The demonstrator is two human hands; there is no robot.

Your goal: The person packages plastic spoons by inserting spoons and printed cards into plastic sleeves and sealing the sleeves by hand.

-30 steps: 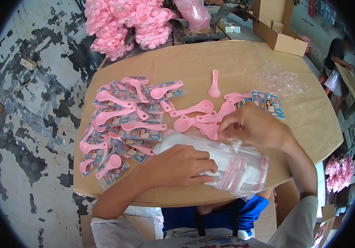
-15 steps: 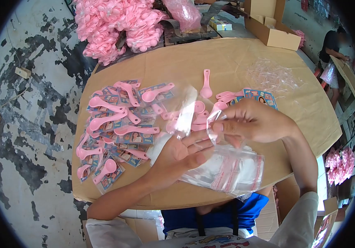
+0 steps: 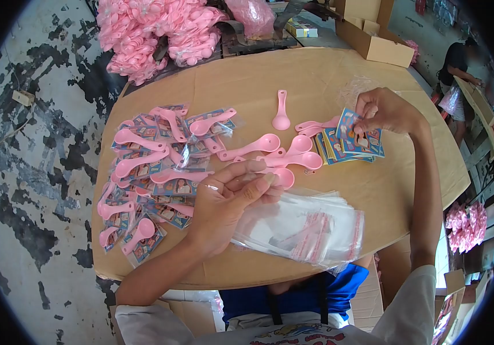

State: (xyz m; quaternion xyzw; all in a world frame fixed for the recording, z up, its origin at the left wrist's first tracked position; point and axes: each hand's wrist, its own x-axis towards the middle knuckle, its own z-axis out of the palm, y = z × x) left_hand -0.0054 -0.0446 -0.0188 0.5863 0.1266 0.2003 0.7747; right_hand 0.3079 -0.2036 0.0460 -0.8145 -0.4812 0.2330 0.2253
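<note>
My left hand [image 3: 224, 204] is pinched on a clear plastic bag, hard to see against the spoons behind it. My right hand [image 3: 388, 112] grips a printed card [image 3: 347, 127] by its edge, above the stack of blue cards [image 3: 368, 144]. Several loose pink spoons [image 3: 301, 145] lie between the hands, and a single spoon [image 3: 281, 118] lies farther back. Nearer my body is a pile of clear bags [image 3: 322, 230] with red-marked strips. To the left, spoons bagged with cards [image 3: 143, 167] form a heap.
Brown paper covers the table [image 3: 241, 80]. Bundles of bagged pink spoons [image 3: 155, 29] sit beyond its back left edge, an open carton [image 3: 382, 49] at the back right. Thin clear strips [image 3: 356, 89] lie behind my right hand. Another person [image 3: 460, 69] is at the far right.
My left hand has lifted a bag off the pile. My right hand has let go of the bag, moved right to the cards and taken hold of one.
</note>
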